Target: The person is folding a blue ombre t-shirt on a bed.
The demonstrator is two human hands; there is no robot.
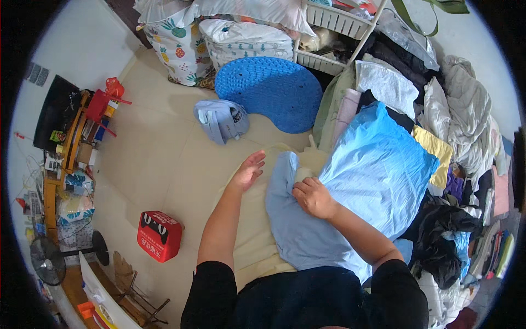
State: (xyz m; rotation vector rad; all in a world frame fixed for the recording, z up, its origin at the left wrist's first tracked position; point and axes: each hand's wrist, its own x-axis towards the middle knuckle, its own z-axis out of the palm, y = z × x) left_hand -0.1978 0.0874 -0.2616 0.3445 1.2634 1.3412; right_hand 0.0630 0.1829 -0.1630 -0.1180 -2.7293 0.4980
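A large blue cloth [378, 175], brighter toward its far end and pale near my body, is spread in front of me and to the right. One narrow, sleeve-like part [284, 167] of it points away from me. My right hand [315, 197] rests at the base of that part, fingers curled and closed on the cloth, drawing creases toward it. To the left, my left hand [249, 171] is held in the air with fingers stretched out and nothing in them. Beneath the blue cloth lies a pale yellow cloth [249, 241], showing along its left side.
Ahead stand a blue bumpy mat [268, 90], a light-blue backpack [221, 122] and stuffed patterned bags [178, 52]. A red box [159, 236] sits on the floor at left. Piled clothes [446, 236] fill the right side. A fan [48, 260] is at far left.
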